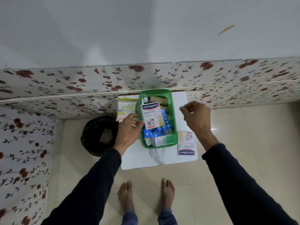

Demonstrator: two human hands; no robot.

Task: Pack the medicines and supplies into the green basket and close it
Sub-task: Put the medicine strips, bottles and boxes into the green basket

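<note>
The green basket [173,114] stands open on a small white table [155,158]. Inside it lie blue blister packs [164,127], brown rolls [159,101], a small bottle [145,99] and a white-and-green box [163,140]. My left hand [129,130] grips a white Hansaplast box [152,116] by its left edge and holds it over the basket. My right hand [194,116] hovers to the right of the basket with loosely curled fingers and nothing in it. A second Hansaplast box [187,143] lies on the table to the right of the basket. A green-and-yellow packet [126,109] lies to its left.
A black bin lined with a dark bag [99,135] stands on the floor left of the table. Floral-patterned wall panels [65,88] run behind the table and along the left. My bare feet [146,195] stand on the beige tiled floor in front of the table.
</note>
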